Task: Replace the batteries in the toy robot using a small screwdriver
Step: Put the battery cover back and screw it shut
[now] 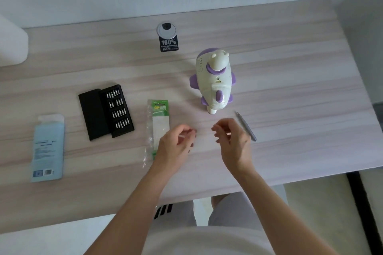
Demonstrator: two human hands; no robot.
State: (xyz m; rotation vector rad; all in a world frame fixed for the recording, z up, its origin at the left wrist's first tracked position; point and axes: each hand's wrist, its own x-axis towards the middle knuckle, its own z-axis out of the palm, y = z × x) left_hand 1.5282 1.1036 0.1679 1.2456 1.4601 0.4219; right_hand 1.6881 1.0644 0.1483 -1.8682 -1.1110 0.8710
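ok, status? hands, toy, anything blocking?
Left hand and right hand loosely curled, empty. Toy robot on table, untouched. Screwdriver lies beside right hand. Nothing between hands and toy.

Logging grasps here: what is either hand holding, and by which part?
Cannot be told: left hand and right hand curl above the table, too blurred. The screwdriver lies ungripped.

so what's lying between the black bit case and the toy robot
The battery pack, in its green and white card, lies flat between the bit case and the toy robot, as the head view shows.
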